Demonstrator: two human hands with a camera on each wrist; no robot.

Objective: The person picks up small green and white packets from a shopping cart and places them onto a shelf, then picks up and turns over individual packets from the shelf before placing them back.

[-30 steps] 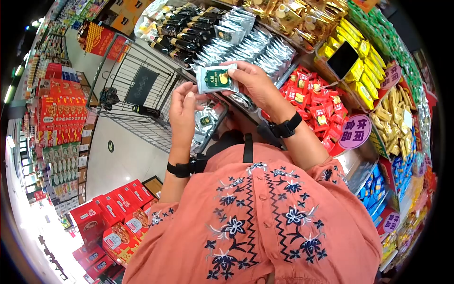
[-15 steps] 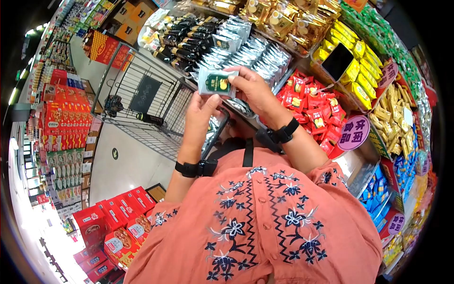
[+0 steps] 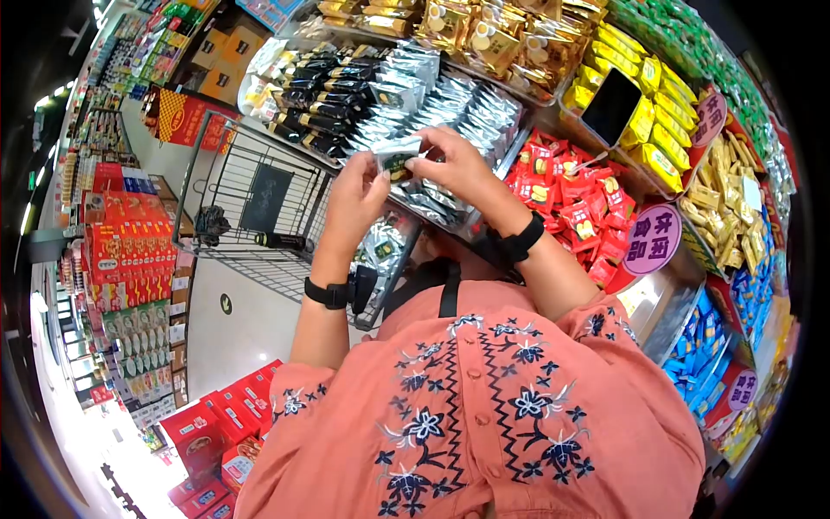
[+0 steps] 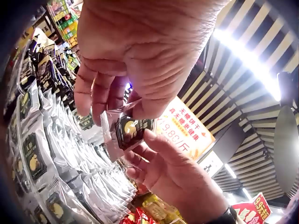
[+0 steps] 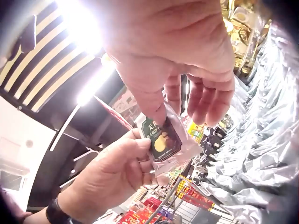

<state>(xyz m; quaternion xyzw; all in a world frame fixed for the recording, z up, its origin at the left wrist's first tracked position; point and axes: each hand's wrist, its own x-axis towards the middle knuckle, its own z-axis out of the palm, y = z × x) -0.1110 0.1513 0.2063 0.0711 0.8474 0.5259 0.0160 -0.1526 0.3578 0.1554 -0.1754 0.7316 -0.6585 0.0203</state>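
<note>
A small silver snack packet (image 3: 399, 164) with a dark green label and a yellow picture is held between both hands. My left hand (image 3: 354, 192) pinches one side of it between thumb and fingers. On the other side, my right hand (image 3: 452, 162) pinches it near the edge. The left wrist view shows the packet (image 4: 130, 128) tilted, both thumbs against it. In the right wrist view the label faces the camera on the packet (image 5: 166, 140). Beyond the hands lie rows of matching silver packets (image 3: 467, 112) in a display bin.
A wire shopping cart (image 3: 259, 195) stands to the left, with similar packets (image 3: 380, 246) in its near end. Red packets (image 3: 575, 199), yellow packets (image 3: 666, 130) and a dark screen (image 3: 610, 105) are at the right. Red boxes (image 3: 233, 415) are stacked at lower left.
The left hand has closed in from loosely spread fingers to a pinch on the packet. The packet has tipped from facing up and moved slightly lower in the head view.
</note>
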